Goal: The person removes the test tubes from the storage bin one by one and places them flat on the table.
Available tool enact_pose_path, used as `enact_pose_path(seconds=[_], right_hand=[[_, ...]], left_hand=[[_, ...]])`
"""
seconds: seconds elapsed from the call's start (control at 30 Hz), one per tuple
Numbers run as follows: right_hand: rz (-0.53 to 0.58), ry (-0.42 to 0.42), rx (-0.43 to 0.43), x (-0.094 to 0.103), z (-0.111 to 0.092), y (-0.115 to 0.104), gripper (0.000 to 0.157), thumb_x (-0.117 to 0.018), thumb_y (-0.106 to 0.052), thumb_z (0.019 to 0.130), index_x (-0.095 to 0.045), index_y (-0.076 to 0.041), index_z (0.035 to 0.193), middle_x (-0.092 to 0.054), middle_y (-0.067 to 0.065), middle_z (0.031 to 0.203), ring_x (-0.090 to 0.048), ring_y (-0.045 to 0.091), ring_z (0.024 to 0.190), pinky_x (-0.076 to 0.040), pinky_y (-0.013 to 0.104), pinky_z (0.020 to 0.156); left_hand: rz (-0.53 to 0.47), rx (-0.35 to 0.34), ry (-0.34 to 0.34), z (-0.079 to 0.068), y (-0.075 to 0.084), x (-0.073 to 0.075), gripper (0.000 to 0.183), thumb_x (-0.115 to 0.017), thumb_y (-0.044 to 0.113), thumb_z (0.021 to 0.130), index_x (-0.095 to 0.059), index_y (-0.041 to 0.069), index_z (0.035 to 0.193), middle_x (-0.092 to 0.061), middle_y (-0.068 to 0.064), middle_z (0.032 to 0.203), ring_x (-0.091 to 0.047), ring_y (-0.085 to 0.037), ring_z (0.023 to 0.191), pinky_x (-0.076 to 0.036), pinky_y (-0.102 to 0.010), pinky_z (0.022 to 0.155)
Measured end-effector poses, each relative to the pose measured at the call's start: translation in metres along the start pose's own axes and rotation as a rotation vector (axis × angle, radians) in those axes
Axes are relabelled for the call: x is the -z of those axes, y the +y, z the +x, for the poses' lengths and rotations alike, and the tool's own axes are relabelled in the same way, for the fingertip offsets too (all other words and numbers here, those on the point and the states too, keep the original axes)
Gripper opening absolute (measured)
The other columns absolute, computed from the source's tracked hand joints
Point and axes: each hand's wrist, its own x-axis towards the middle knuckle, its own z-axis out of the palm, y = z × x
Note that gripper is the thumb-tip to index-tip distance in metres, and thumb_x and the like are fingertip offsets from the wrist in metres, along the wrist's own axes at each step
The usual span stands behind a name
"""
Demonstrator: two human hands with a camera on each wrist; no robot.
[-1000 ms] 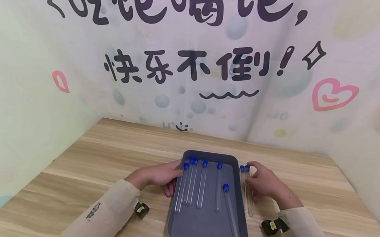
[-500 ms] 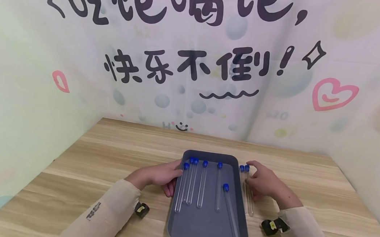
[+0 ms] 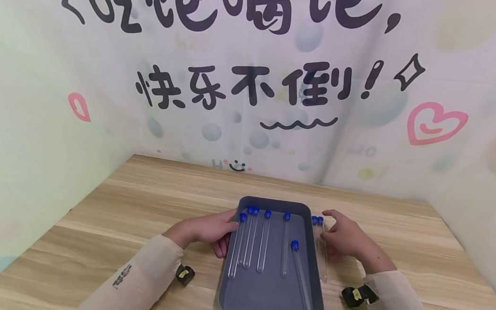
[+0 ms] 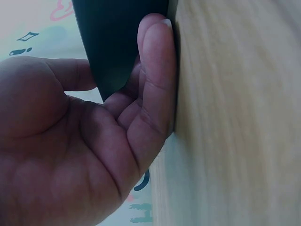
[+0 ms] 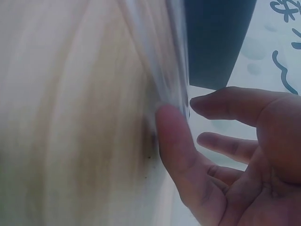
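My left hand (image 3: 211, 229) grips the left wall of a grey tray (image 3: 265, 296), thumb at the rim. In the left wrist view, the curled fingers (image 4: 157, 80) lie low against the tray's dark outer wall (image 4: 120, 37). Several capped test tubes (image 3: 264, 241) lie inside the tray, their blue caps at the far end. Two more blue-capped test tubes (image 3: 320, 221) lie close together on the table along its right wall. My right hand (image 3: 345, 239) is beside them; in the right wrist view a fingertip (image 5: 171, 117) touches these clear tubes (image 5: 164, 56), thumb and other fingers spread apart.
The wooden table (image 3: 151, 201) runs back to a printed fabric backdrop (image 3: 249, 141), with similar walls at both sides. Black wrist cameras (image 3: 185, 275) are strapped under both sleeves. One tube (image 3: 304, 286) in the tray lies aslant, toward the near right corner.
The two test tubes outside the tray have shifted slightly left, closer to its right wall. The right hand's fingers have moved a little; the left hand and the tray have stayed still.
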Motion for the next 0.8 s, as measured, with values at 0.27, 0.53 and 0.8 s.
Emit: enact_pose_path(seconds=[0.27,0.53,0.8], right_hand=[[0.035,0.02,0.027,0.006,-0.001,-0.004,0.066,-0.061,-0.006,0.095,-0.029,0.0,0.152,-0.067,0.016,0.089,-0.065,0.023,0.055,-0.06,0.038,0.052],[0.107,0.043,0.049,0.007,-0.007,-0.017,0.065,-0.06,-0.008,0.095,-0.03,-0.004,0.153,-0.062,0.026,0.106,-0.066,0.023,0.058,-0.062,0.039,0.055],[0.146,0.054,0.062,0.006,-0.009,-0.028,0.063,-0.06,-0.008,0.096,-0.033,-0.007,0.152,-0.059,0.025,0.113,-0.066,0.024,0.068,-0.063,0.038,0.059]], left_hand=[[-0.001,0.002,0.001,0.0,0.0,0.0,0.047,-0.027,0.017,0.11,-0.02,0.017,0.157,-0.067,-0.014,0.073,-0.065,-0.021,0.055,-0.06,-0.036,0.05],[0.004,0.009,0.0,0.0,0.001,0.0,0.047,-0.027,0.017,0.11,-0.02,0.018,0.157,-0.067,-0.013,0.073,-0.065,-0.021,0.056,-0.06,-0.036,0.05],[0.007,0.006,0.002,0.0,0.001,0.0,0.045,-0.027,0.017,0.11,-0.023,0.018,0.155,-0.067,-0.013,0.074,-0.065,-0.021,0.056,-0.06,-0.035,0.05]])
